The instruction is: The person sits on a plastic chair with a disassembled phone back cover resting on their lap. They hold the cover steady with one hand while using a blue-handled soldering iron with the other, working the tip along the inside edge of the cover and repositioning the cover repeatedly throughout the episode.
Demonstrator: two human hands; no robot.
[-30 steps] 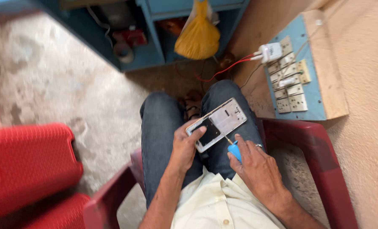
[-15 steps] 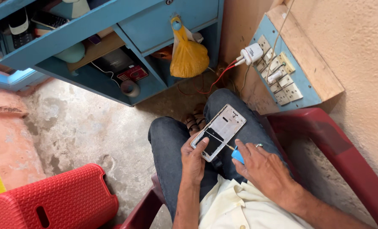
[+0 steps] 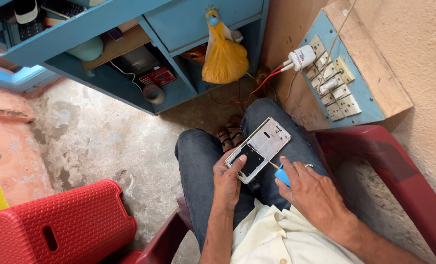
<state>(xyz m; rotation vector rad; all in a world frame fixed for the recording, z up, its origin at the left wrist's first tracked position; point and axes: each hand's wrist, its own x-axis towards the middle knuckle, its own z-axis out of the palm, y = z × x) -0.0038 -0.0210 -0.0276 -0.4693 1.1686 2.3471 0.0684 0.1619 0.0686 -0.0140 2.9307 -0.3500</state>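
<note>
holding opened phone [image 3: 258, 149] in left hand [image 3: 227, 178] grip | right hand [image 3: 311, 188] grip clamped on blue screwdriver [image 3: 281, 174]

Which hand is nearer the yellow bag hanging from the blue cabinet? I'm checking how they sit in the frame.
Left. The left hand grips the opened phone on the lap, below the yellow bag. The right hand, holding a blue-handled screwdriver, sits lower and further right.

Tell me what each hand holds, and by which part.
Left hand grips the opened phone by its lower end. Right hand holds a small screwdriver by its blue handle.
</note>
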